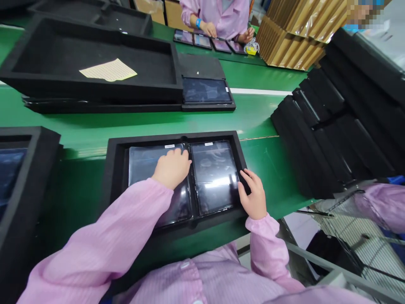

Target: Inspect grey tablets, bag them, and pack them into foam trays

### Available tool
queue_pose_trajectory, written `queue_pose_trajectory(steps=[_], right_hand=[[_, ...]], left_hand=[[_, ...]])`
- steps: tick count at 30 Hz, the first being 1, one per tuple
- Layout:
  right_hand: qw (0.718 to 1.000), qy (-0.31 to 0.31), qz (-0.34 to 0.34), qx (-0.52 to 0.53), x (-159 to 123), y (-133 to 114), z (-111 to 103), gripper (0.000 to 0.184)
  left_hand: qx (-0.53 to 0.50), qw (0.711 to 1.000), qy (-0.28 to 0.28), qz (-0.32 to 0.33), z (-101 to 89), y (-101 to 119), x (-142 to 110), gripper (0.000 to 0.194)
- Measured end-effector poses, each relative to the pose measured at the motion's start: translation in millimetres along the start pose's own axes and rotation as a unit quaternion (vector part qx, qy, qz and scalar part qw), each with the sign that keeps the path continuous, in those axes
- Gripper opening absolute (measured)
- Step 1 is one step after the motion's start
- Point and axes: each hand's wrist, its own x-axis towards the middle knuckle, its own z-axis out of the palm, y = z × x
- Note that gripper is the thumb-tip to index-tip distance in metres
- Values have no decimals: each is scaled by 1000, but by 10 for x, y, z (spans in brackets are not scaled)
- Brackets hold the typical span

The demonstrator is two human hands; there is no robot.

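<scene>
And here we are at the green, glossy work surface (pixel 268 162), with a rectangular black foam tray (pixel 114 169) lying open right in front of the wearer. Two compartments, two occupants! In the left one lies a dark, glossy, flat rectangular panel (pixel 144 162); in the right one, its twin, a shiny black rectangular panel (pixel 215 177) catching a bright streak of light. So both places are filled, each panel carries a small white label near its far edge, and nothing covers either of them.

Over to the left hand (pixel 172 166): it lies across the left panel by the divider, fingers bent and close together. Pressing or gripping? The fingertips are partly hidden, so I can't fairly call it. The right hand (pixel 254 194) has its fingers apart, clamped on nothing, at the tray's right rim, thumb beside the right panel's edge.

So filling this tray looks complete, I'd judge; what's left undone is that it lies uncovered, with both hands at it. Behind it, a long black foam tray (pixel 69 46) bears just a pale yellow sheet with rows of small marks (pixel 109 70), and beside that a dark rectangular screen-like panel (pixel 207 90) sits in black foam. Off to the right, black foam trays stand stacked in a leaning heap (pixel 341 126).
</scene>
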Motion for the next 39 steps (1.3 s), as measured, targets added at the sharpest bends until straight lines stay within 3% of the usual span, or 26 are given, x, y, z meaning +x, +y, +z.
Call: queue_pose_trajectory(steps=[3,6,11,16,21,26,29,34,39], right_hand=[[999,-5,31,-32,-25,22,77,44],[999,-19,42,-28,-40,-5,126,46],[998,-26,60,-9,-38,-21,133,46],[997,-23,66,-24,-17,-43,146,44],[997,-25,67,-28,-11,-57,151,45],[997,-20,73,-12,-28,-48,160,45],[997,-12,75,3,-32,-35,152,44],[997,3,71,14,-46,-13,71,40],[998,28,47,35,-147,-102,-70,43]], left_hand=[[-4,995,51,91,-89,258,261,35],[-17,985,74,155,-59,528,534,36],[-39,989,102,97,52,787,719,42],[-60,982,159,80,110,816,728,44],[-89,978,159,99,150,859,767,41],[-155,970,179,58,195,912,838,40],[-190,966,169,49,197,913,880,38],[-176,970,131,101,115,789,911,34],[-243,939,89,228,71,195,845,24]])
